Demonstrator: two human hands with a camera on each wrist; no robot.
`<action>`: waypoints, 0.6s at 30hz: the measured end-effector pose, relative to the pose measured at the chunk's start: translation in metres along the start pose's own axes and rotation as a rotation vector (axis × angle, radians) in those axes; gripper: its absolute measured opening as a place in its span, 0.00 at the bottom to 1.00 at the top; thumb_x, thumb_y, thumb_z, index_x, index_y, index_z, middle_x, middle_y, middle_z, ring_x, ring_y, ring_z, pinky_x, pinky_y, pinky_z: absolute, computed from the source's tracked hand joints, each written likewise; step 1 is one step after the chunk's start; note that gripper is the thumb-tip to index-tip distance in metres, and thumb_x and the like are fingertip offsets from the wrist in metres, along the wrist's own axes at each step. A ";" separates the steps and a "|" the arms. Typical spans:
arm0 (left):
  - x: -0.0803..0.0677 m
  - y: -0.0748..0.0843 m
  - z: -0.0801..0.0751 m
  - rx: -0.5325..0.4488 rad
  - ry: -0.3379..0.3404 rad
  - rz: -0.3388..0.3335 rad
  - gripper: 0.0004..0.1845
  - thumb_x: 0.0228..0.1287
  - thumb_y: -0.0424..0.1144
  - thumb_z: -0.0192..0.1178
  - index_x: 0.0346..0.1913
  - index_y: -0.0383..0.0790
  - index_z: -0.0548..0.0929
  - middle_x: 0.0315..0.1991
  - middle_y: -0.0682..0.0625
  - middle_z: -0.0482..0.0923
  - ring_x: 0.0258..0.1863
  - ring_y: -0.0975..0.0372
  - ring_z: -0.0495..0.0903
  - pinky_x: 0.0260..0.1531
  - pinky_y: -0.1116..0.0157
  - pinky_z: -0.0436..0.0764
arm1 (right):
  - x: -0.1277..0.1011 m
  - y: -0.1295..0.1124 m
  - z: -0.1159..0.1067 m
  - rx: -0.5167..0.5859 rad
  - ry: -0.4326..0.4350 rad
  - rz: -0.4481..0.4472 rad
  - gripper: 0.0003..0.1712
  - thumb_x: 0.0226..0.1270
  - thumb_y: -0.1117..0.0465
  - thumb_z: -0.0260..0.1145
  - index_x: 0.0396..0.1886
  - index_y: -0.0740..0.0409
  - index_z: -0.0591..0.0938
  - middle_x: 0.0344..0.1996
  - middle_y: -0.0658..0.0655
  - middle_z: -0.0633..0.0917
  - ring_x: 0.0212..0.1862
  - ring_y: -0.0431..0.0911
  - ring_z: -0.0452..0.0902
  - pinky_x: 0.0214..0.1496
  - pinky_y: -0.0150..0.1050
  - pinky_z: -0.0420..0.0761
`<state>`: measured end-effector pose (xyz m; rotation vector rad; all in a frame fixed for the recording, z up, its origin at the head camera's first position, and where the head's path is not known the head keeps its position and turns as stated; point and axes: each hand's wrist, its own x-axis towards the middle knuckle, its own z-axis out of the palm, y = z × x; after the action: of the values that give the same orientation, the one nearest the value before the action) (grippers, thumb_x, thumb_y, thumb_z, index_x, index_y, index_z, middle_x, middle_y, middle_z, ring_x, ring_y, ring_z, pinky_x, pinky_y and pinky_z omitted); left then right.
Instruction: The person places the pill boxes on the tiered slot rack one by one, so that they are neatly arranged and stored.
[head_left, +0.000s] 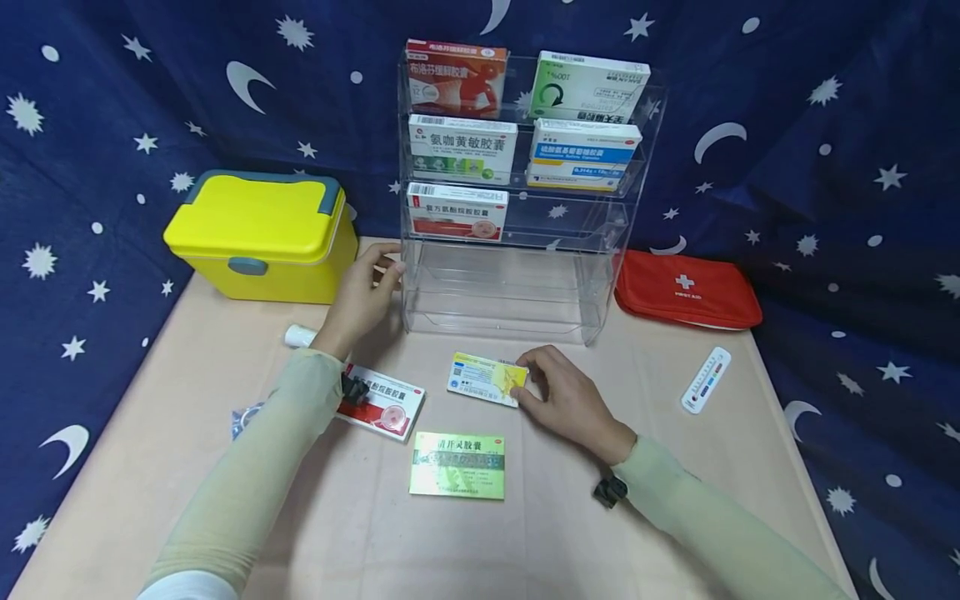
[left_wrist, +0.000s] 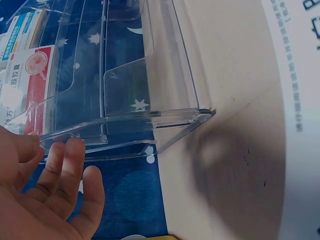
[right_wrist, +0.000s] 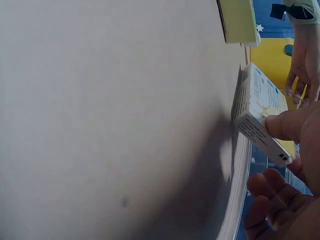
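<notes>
My right hand (head_left: 566, 400) pinches the right end of a yellow-and-white medicine box (head_left: 480, 379), thumb at the near edge and fingers at the far one. In the right wrist view the same box (right_wrist: 257, 95) is tilted, with the thumb on its printed face. My left hand (head_left: 367, 287) is at the left side of a clear acrylic display rack (head_left: 502, 321), fingertips right at its side panel. The left wrist view shows its loosely bent fingers (left_wrist: 75, 160) along that panel. Several medicine boxes, including a red ibuprofen box (head_left: 457, 79), stand in the rack's upper tiers.
A red-and-white box (head_left: 386, 404) lies partly under the left forearm, a green-gold box (head_left: 457, 467) nearer the front. The yellow case (head_left: 255, 242) and a white bottle (head_left: 298, 336) are left. A red first-aid pouch (head_left: 690, 292) and a white test cassette (head_left: 706, 381) are right.
</notes>
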<state>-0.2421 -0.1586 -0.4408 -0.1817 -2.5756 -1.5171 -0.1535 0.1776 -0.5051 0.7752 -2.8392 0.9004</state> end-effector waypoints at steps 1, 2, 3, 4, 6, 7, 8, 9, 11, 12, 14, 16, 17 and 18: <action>0.000 0.000 0.000 -0.002 0.000 0.001 0.19 0.79 0.42 0.55 0.67 0.42 0.75 0.47 0.42 0.80 0.39 0.48 0.83 0.40 0.55 0.79 | -0.001 -0.001 0.000 0.006 0.004 -0.009 0.22 0.62 0.55 0.76 0.53 0.47 0.77 0.41 0.49 0.76 0.39 0.41 0.70 0.34 0.38 0.73; 0.000 0.000 0.000 -0.005 0.000 0.002 0.19 0.79 0.41 0.55 0.67 0.41 0.75 0.47 0.42 0.80 0.40 0.48 0.83 0.40 0.55 0.78 | -0.002 -0.002 0.000 0.013 0.005 -0.016 0.22 0.62 0.56 0.75 0.53 0.47 0.76 0.41 0.48 0.76 0.39 0.42 0.71 0.35 0.37 0.73; 0.000 0.000 -0.001 -0.005 0.000 0.001 0.19 0.79 0.42 0.55 0.67 0.41 0.75 0.46 0.42 0.80 0.40 0.47 0.83 0.40 0.55 0.78 | -0.002 -0.003 0.000 0.022 0.004 -0.020 0.22 0.62 0.57 0.75 0.53 0.47 0.76 0.41 0.47 0.76 0.39 0.42 0.71 0.35 0.37 0.73; 0.000 0.000 -0.001 -0.005 0.000 -0.001 0.19 0.79 0.42 0.55 0.67 0.41 0.74 0.46 0.42 0.80 0.40 0.47 0.83 0.40 0.55 0.78 | -0.002 -0.003 0.000 0.038 0.003 -0.023 0.22 0.63 0.59 0.75 0.54 0.47 0.76 0.42 0.47 0.76 0.39 0.43 0.72 0.35 0.37 0.73; 0.000 0.000 -0.001 0.000 0.002 -0.003 0.19 0.79 0.42 0.55 0.67 0.41 0.74 0.46 0.43 0.80 0.40 0.47 0.83 0.40 0.55 0.78 | -0.002 -0.005 0.000 0.073 -0.006 -0.029 0.22 0.64 0.61 0.74 0.54 0.48 0.76 0.43 0.45 0.77 0.38 0.42 0.73 0.35 0.36 0.75; 0.001 0.000 -0.001 0.002 0.003 -0.005 0.19 0.79 0.42 0.55 0.67 0.42 0.74 0.46 0.43 0.80 0.40 0.47 0.83 0.40 0.55 0.78 | -0.003 -0.005 0.000 0.095 -0.009 -0.032 0.22 0.64 0.63 0.74 0.54 0.48 0.77 0.43 0.45 0.77 0.37 0.42 0.73 0.34 0.35 0.75; 0.001 0.000 0.000 0.004 0.005 -0.002 0.19 0.79 0.42 0.55 0.67 0.41 0.75 0.46 0.43 0.80 0.39 0.48 0.83 0.39 0.56 0.78 | -0.003 -0.005 0.000 0.115 -0.009 -0.040 0.21 0.64 0.64 0.74 0.54 0.49 0.77 0.43 0.44 0.77 0.36 0.42 0.73 0.33 0.34 0.75; 0.001 0.000 0.000 0.005 0.006 0.001 0.19 0.79 0.42 0.55 0.67 0.41 0.75 0.46 0.43 0.80 0.39 0.49 0.83 0.39 0.56 0.78 | -0.004 -0.005 0.000 0.134 -0.006 -0.048 0.21 0.64 0.65 0.74 0.54 0.49 0.78 0.44 0.44 0.78 0.35 0.42 0.73 0.31 0.34 0.75; 0.002 0.000 0.001 0.007 0.008 0.008 0.19 0.79 0.42 0.55 0.67 0.41 0.75 0.46 0.42 0.80 0.38 0.51 0.83 0.38 0.56 0.78 | -0.005 -0.005 0.001 0.171 0.001 -0.078 0.20 0.64 0.67 0.73 0.53 0.49 0.79 0.45 0.43 0.78 0.34 0.41 0.74 0.31 0.33 0.76; 0.002 0.001 0.001 0.006 0.008 0.011 0.19 0.79 0.42 0.55 0.67 0.41 0.75 0.46 0.42 0.81 0.38 0.51 0.83 0.38 0.56 0.78 | -0.006 -0.005 0.002 0.186 0.007 -0.096 0.20 0.64 0.68 0.73 0.52 0.50 0.79 0.46 0.43 0.78 0.34 0.42 0.74 0.30 0.33 0.76; 0.002 0.001 0.001 0.005 0.007 0.010 0.19 0.79 0.41 0.55 0.67 0.41 0.75 0.46 0.42 0.81 0.38 0.51 0.83 0.38 0.56 0.78 | -0.008 -0.006 0.003 0.213 0.014 -0.125 0.19 0.64 0.69 0.72 0.51 0.50 0.79 0.47 0.43 0.78 0.34 0.42 0.74 0.30 0.33 0.76; 0.001 0.002 0.001 0.006 0.005 0.000 0.19 0.79 0.41 0.55 0.67 0.41 0.75 0.46 0.43 0.80 0.38 0.51 0.83 0.39 0.56 0.78 | -0.009 -0.006 0.003 0.232 0.015 -0.147 0.18 0.64 0.69 0.72 0.50 0.50 0.80 0.48 0.44 0.78 0.33 0.43 0.75 0.29 0.33 0.76; 0.000 0.002 0.001 0.007 0.004 -0.005 0.19 0.79 0.42 0.55 0.67 0.42 0.74 0.47 0.43 0.80 0.39 0.51 0.83 0.40 0.56 0.78 | -0.009 -0.006 0.003 0.241 0.017 -0.155 0.18 0.64 0.69 0.72 0.50 0.50 0.80 0.48 0.45 0.79 0.33 0.43 0.75 0.29 0.33 0.77; 0.000 0.003 0.001 0.008 0.002 -0.010 0.19 0.79 0.42 0.55 0.67 0.42 0.74 0.47 0.43 0.80 0.39 0.51 0.83 0.40 0.56 0.78 | -0.008 -0.006 0.001 0.250 0.021 -0.159 0.17 0.65 0.69 0.72 0.50 0.50 0.80 0.48 0.45 0.79 0.34 0.43 0.75 0.29 0.34 0.77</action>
<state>-0.2419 -0.1562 -0.4390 -0.1671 -2.5844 -1.5095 -0.1435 0.1762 -0.5048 0.9940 -2.6313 1.2433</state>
